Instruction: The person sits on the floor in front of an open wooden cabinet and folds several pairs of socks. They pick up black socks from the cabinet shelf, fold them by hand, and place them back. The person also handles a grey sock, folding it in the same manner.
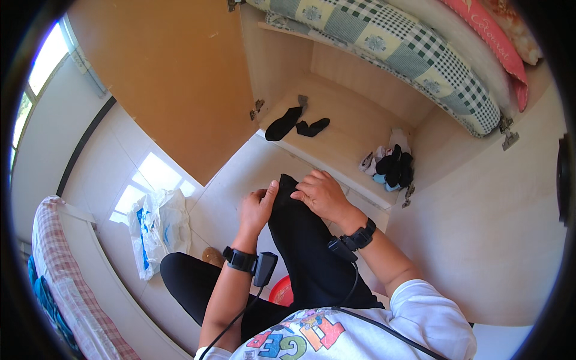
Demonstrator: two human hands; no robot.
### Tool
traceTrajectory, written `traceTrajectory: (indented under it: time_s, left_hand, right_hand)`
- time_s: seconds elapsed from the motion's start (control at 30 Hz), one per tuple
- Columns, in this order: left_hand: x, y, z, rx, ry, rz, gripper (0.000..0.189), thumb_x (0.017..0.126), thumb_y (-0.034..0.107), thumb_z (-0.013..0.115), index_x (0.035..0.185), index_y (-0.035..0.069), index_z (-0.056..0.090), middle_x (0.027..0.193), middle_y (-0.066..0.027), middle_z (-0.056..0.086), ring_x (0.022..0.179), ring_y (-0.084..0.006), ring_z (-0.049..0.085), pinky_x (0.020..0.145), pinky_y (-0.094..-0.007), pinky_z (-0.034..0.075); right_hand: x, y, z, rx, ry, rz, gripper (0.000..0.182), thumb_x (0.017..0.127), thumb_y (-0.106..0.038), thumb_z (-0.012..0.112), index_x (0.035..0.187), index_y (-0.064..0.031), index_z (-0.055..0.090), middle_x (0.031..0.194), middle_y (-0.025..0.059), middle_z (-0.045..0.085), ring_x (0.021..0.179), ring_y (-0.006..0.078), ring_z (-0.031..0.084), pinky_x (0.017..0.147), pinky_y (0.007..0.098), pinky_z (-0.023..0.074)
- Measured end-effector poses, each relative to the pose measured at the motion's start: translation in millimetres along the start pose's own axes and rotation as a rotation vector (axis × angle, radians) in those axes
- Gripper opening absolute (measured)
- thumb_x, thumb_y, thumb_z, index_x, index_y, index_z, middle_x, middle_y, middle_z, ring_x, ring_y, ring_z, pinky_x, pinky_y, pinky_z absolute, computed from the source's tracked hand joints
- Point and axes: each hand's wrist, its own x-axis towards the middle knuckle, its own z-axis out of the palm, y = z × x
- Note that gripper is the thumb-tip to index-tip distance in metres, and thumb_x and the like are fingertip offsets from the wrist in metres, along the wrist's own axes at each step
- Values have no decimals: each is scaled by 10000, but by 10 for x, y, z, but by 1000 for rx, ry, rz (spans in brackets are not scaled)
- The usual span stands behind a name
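A black sock (286,185) lies stretched over my knee, hard to tell from the black trouser leg beneath it. My left hand (258,207) grips its left edge with the thumb on top. From the other side, my right hand (325,194) pinches the sock between thumb and curled fingers. Beyond my hands, on the floor of an open cabinet, rest a black sock with a grey end (283,124) and a smaller folded black sock (312,128). A pile of black, pale and light blue socks (392,167) sits at the cabinet's right front corner.
Checked bedding (387,47) fills the shelf above. The cabinet's brown left door (180,81) and pale right door (477,216) stand open. A white plastic bag (162,229) lies on the tiles, left of my knee. A red plastic object (282,291) shows between my legs. A bed (76,274) borders the left.
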Motion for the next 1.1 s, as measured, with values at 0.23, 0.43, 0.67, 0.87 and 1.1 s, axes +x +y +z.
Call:
traceTrajectory:
  time_s: [0.23, 0.43, 0.67, 0.87, 1.1]
  left_hand:
    - [25, 111, 25, -286, -229, -88, 556, 842, 462, 584, 957, -79, 634, 848, -123, 645, 821, -172, 580, 747, -285, 453]
    - [-142, 304, -65, -435, -306, -37, 321, 827, 235, 664, 970, -48, 616, 877, -73, 627, 781, -117, 572, 692, -233, 457]
    - [-228, 330, -411, -1029, -42, 167, 188, 835, 56, 631, 1002, 30, 549, 967, -38, 613, 872, -104, 579, 788, -237, 469]
    - [-314, 328, -740, -1046, 81, 273, 357, 797, 12, 652, 1134, 50, 544, 1048, -18, 596, 968, -110, 546, 847, -251, 438]
    - [-260, -63, -987, -976, -18, 43, 410, 827, 267, 646, 1143, 30, 536, 1012, -54, 615, 911, -150, 590, 768, -291, 477]
  right_hand:
    - [-154, -25, -37, -30, -32, 25, 326, 794, -384, 590, 811, -60, 628, 764, 79, 578, 819, 254, 525, 736, 362, 418]
    - [-148, -86, -120, -89, -6, -31, 438, 743, -402, 633, 982, -36, 602, 882, 88, 579, 868, 261, 517, 779, 363, 415]
    - [491, -387, -157, 190, 310, 249, 597, 660, -375, 745, 1102, -32, 536, 968, 108, 589, 881, 267, 539, 757, 356, 453]
    - [990, -792, 181, 1205, 43, 205, 338, 789, -207, 699, 1035, -4, 584, 920, 33, 623, 830, 101, 557, 736, 259, 453]
    - [945, -685, 300, 1240, -330, 202, 346, 792, -214, 683, 1041, 11, 598, 928, 36, 616, 879, 119, 557, 809, 287, 448]
